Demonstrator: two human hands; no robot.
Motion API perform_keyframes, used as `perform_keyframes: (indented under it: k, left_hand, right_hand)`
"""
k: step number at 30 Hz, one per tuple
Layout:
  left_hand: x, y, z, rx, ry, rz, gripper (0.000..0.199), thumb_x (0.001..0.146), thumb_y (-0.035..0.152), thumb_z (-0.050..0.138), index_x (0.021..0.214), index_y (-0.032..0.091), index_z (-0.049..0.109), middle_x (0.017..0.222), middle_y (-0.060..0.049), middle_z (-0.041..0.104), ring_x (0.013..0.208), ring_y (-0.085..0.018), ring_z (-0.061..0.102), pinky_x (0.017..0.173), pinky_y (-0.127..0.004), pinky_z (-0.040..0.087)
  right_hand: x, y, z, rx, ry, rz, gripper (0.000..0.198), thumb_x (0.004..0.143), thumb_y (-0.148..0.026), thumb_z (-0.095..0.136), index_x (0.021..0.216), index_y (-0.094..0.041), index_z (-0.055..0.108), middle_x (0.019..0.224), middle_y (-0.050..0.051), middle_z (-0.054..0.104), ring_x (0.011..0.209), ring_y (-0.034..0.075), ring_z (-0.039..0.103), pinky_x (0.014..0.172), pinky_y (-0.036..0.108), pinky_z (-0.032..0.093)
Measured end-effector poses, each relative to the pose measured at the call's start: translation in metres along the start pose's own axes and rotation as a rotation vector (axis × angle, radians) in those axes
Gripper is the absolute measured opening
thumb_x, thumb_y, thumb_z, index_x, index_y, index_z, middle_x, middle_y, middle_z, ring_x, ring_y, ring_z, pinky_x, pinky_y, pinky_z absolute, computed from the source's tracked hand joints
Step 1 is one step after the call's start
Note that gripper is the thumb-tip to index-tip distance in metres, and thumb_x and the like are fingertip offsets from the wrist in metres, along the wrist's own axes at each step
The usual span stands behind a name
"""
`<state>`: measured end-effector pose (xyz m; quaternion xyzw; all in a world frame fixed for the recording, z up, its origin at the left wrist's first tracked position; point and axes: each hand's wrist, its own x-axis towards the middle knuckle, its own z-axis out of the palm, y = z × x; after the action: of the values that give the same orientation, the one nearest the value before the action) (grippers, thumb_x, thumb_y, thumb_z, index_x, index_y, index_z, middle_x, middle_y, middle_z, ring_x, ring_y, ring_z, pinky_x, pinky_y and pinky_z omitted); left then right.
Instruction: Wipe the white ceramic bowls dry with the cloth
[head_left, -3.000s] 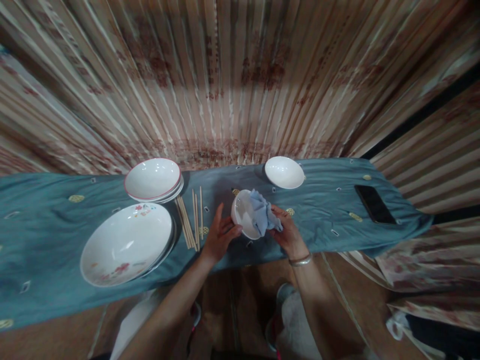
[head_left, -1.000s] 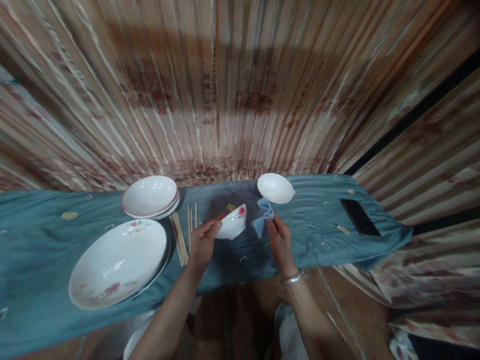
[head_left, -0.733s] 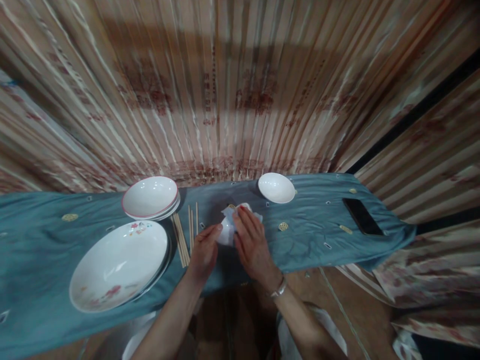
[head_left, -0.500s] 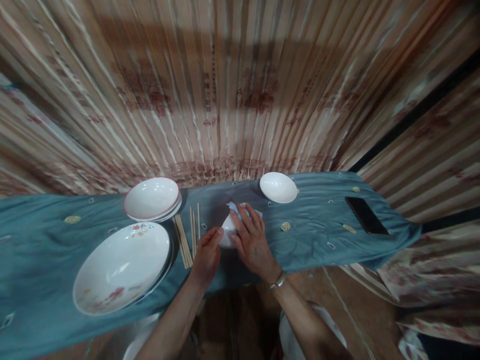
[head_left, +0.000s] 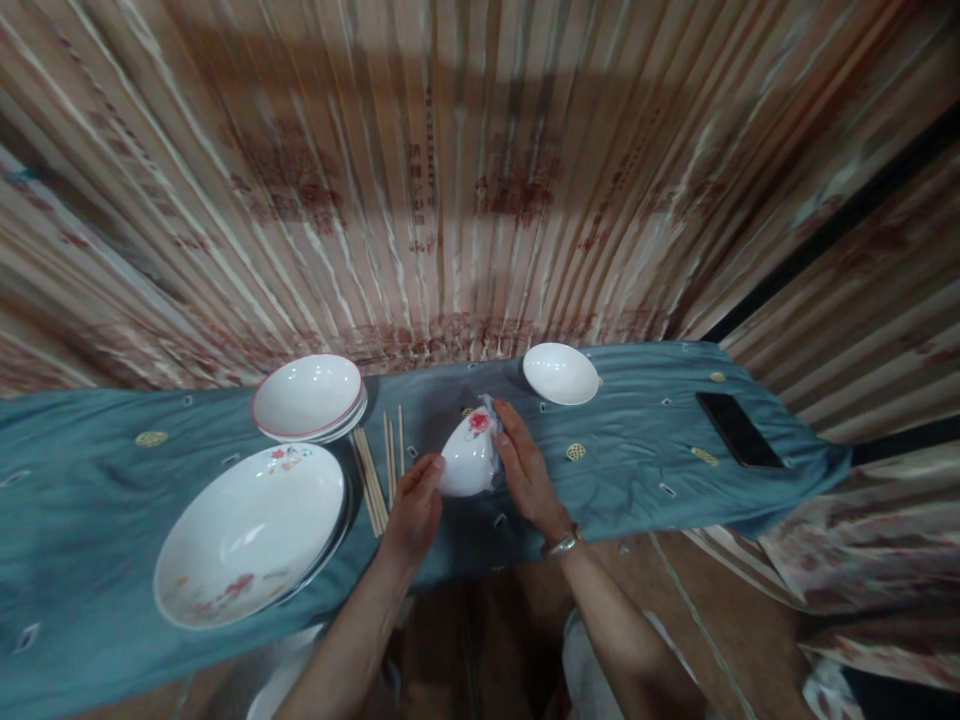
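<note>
A small white bowl (head_left: 465, 462) with a red flower on its outer side is held tilted over the table. My left hand (head_left: 417, 505) pinches its left edge between thumb and fingers. At the bowl's right side, my right hand (head_left: 526, 466) presses a thin bluish-white cloth (head_left: 493, 440) against it. Most of that cloth is hidden by the fingers and the bowl, and I cannot tell whether it is fabric or paper. Just left of my left hand lie several wooden chopsticks (head_left: 370, 482).
A stack of red-rimmed bowls (head_left: 307, 396) stands at the back left. In front of it are large flowered dishes (head_left: 251, 535), stacked. Another white bowl (head_left: 561, 373) sits at the back right, and a black phone (head_left: 739, 430) lies farther right on the teal tablecloth (head_left: 622, 480).
My right hand has moved from over the bowl to its right side, taking the cloth along. The bowl has turned, so its flowered outside now shows. My left hand keeps its grip.
</note>
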<state>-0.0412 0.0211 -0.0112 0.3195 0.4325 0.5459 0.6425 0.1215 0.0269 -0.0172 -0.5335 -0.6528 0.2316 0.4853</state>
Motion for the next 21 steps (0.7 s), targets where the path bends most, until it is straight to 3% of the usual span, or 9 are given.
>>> perform_keyframes:
  k: [6,10,15,19,21]
  left_hand:
    - [0.000,-0.003,-0.002,-0.020,-0.038,0.011,0.028,0.068,0.041,0.078,0.067,0.016,0.064,0.063,0.003,0.058,0.058,-0.009,0.049,0.057,-0.022,0.042]
    - [0.000,0.000,0.002,-0.064,-0.024,0.000,0.031,0.062,0.040,0.082,0.065,0.016,0.063,0.061,0.003,0.057,0.056,-0.009,0.047,0.055,-0.022,0.040]
    - [-0.002,0.005,0.004,-0.086,-0.029,-0.014,0.032,0.061,0.042,0.083,0.065,0.016,0.065,0.060,0.002,0.059,0.058,-0.010,0.050,0.056,-0.023,0.041]
    - [0.000,0.003,0.001,-0.133,0.037,-0.043,0.037,0.051,0.042,0.088,0.063,0.015,0.066,0.061,0.003,0.061,0.059,-0.009,0.053,0.057,-0.021,0.043]
    - [0.002,0.001,-0.001,-0.149,0.057,-0.048,0.037,0.050,0.041,0.088,0.065,0.015,0.067,0.063,0.002,0.064,0.061,-0.010,0.055,0.060,-0.021,0.044]
  right_hand:
    - [-0.008,-0.030,0.003,-0.356,-0.091,-0.277,0.051,0.099,-0.028,0.037,0.150,-0.023,0.033,0.155,0.007,0.035,0.148,0.026,0.017,0.118,0.055,0.021]
    - [-0.008,-0.032,0.004,-0.374,-0.118,-0.318,0.050,0.098,-0.028,0.040,0.148,-0.024,0.037,0.154,0.006,0.038,0.148,0.026,0.018,0.118,0.055,0.020]
    - [0.003,-0.006,0.000,-0.031,-0.033,-0.083,0.045,0.100,-0.036,0.033,0.141,-0.025,0.046,0.151,0.005,0.043,0.143,0.020,0.032,0.120,0.045,0.024]
    - [0.009,0.019,0.006,0.262,0.057,0.194,0.050,0.098,-0.047,0.033,0.134,-0.020,0.054,0.141,0.008,0.055,0.133,0.021,0.047,0.116,0.041,0.032]
    - [0.008,0.028,0.011,0.332,0.083,0.264,0.051,0.098,-0.048,0.032,0.130,-0.018,0.057,0.135,0.010,0.059,0.128,0.022,0.052,0.112,0.040,0.037]
